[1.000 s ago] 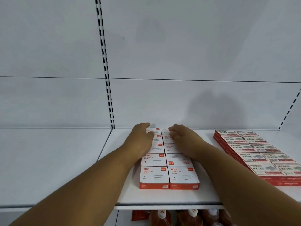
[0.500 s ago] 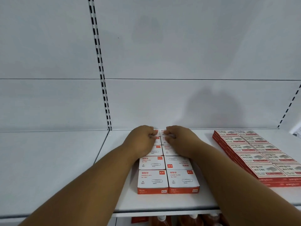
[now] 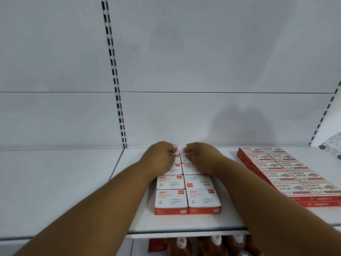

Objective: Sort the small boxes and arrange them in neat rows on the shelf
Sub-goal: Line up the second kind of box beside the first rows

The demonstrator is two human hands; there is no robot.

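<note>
Two columns of small white-and-red paper clip boxes lie flat on the white shelf, running from near the front edge to the back wall. My left hand rests over the rear of the left column, its curled fingers pinching the rearmost box. Over the right column, my right hand has its fingers curled on that column's rearmost box. Both hands hide the boxes beneath them. The front two pairs of boxes are uncovered.
A block of flat red-and-white staple boxes lies in rows at the right of the shelf. A slotted upright divides the back wall; the neighbouring shelf bay is at the left. Red bottles stand on the shelf below.
Both hands' fingers have curled in from a straighter reach and drawn together at the rearmost boxes. The view has shifted slightly to the right.
</note>
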